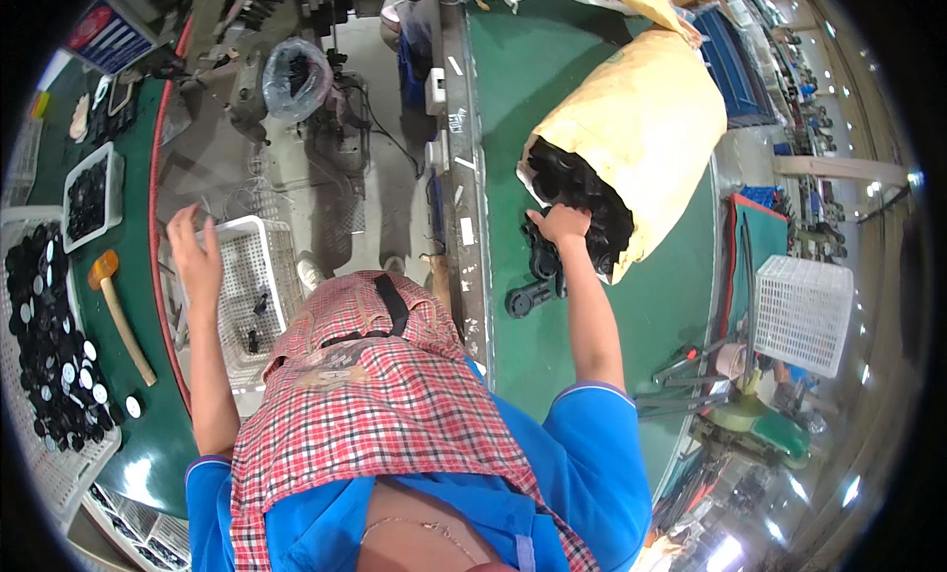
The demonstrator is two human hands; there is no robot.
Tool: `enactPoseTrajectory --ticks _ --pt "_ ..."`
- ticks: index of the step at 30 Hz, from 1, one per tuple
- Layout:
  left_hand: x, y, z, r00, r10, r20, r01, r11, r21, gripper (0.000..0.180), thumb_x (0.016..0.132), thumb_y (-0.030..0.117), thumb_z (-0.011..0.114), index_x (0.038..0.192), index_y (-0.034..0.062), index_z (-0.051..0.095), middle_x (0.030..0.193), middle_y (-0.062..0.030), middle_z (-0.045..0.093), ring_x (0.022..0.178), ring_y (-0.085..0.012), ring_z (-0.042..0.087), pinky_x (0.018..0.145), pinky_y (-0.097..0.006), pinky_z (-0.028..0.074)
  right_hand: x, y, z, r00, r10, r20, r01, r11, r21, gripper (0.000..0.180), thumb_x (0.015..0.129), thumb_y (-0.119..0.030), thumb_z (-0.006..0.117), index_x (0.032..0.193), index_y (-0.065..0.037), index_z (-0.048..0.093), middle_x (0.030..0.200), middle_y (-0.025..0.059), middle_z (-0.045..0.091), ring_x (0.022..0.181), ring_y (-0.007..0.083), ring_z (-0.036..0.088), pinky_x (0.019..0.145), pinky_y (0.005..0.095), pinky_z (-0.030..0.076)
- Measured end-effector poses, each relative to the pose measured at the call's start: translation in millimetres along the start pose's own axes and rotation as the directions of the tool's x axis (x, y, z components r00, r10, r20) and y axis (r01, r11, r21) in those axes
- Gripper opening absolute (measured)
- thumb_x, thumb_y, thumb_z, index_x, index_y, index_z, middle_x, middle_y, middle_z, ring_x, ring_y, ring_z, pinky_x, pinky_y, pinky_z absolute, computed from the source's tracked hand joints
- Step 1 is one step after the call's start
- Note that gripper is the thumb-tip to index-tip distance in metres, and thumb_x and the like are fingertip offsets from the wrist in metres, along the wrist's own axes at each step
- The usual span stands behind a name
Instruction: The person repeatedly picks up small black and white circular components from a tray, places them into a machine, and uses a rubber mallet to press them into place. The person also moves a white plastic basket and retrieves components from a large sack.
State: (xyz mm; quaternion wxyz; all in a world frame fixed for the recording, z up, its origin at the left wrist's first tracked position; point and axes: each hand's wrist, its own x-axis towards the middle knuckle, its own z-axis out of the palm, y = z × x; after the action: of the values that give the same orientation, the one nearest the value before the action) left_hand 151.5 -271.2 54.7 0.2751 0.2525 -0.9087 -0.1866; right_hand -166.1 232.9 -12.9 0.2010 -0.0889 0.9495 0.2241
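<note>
A large yellow sack (646,128) lies on its side on the green table (513,365), its mouth facing left. Black plastic parts (572,180) fill the opening, and several have spilled out beside it. One loose black part (530,298) with a round end lies nearest me. At the sack's mouth my right hand (562,224) is curled over the black parts, its fingertips partly hidden. My left hand (197,258) is raised with its fingers apart and nothing in it. Below and beside it stands a white perforated basket (281,266) with a few small black pieces inside.
On the left green table lie a wooden-handled mallet (122,316), a white tray (116,192) of black pieces and a large crate (104,454) of black and white round parts. A clear plastic bag (298,79) stands ahead. A white crate (804,311) stands right.
</note>
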Motion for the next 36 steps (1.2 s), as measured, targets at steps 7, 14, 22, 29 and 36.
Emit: enactPoseTrajectory --ticks 7,14,22,29,36 --pt "-71 -11 -33 0.984 -0.161 -0.078 0.164 0.986 0.031 0.03 0.081 0.003 0.061 0.111 0.0012 0.057 0.111 -0.0205 0.056 0.105 -0.039 0.054 0.092 -0.045 0.044 50 33 36 0.944 -0.306 -0.12 0.329 0.897 0.295 0.056 0.076 -0.044 0.062 0.111 0.0 0.06 0.103 0.0144 0.06 0.091 0.0267 0.059 0.068 0.0431 0.046" --pt "-140 -73 -116 0.845 -0.422 -0.33 0.468 0.881 0.071 0.025 0.083 0.005 0.062 0.107 0.0026 0.058 0.109 -0.0167 0.055 0.101 -0.0367 0.057 0.085 -0.043 0.048 32 -4 -36 0.955 -0.285 0.087 0.138 0.683 0.717 0.032 0.079 -0.016 0.075 0.095 0.007 0.061 0.07 0.0055 0.06 0.051 0.013 0.053 0.037 0.0287 0.042" --pt "-216 -202 -205 0.521 -0.48 -0.706 0.853 0.317 0.414 0.05 0.082 0.024 0.071 0.127 0.0114 0.054 0.116 -0.0167 0.055 0.107 -0.0363 0.053 0.089 -0.045 0.046 -133 -260 -176 0.548 -0.827 -0.126 0.24 0.011 0.971 0.028 0.083 -0.014 0.067 0.107 0.001 0.064 0.091 0.0026 0.062 0.081 0.0103 0.056 0.072 0.0236 0.045" --pt "-180 -217 -207 0.301 -0.946 -0.125 0.424 0.25 -0.87 0.044 0.096 0.032 0.056 0.129 0.0043 0.049 0.107 -0.013 0.06 0.088 -0.023 0.062 0.077 -0.034 0.052 -238 -378 -185 0.169 -0.975 -0.147 -0.413 -0.205 0.887 0.055 0.09 -0.054 0.052 0.11 -0.003 0.048 0.108 0.0199 0.056 0.094 0.029 0.06 0.088 0.0412 0.05" --pt "-72 -159 -174 0.829 -0.523 0.201 0.106 -0.205 -0.973 0.056 0.098 0.032 0.051 0.144 0.0076 0.03 0.13 -0.0187 0.049 0.093 -0.0202 0.06 0.081 -0.032 0.052 -232 -445 -209 0.215 -0.959 -0.183 -0.359 -0.252 0.899 0.047 0.097 -0.05 0.043 0.108 -0.005 0.051 0.093 0.0155 0.058 0.067 0.0223 0.057 0.058 0.0344 0.049"
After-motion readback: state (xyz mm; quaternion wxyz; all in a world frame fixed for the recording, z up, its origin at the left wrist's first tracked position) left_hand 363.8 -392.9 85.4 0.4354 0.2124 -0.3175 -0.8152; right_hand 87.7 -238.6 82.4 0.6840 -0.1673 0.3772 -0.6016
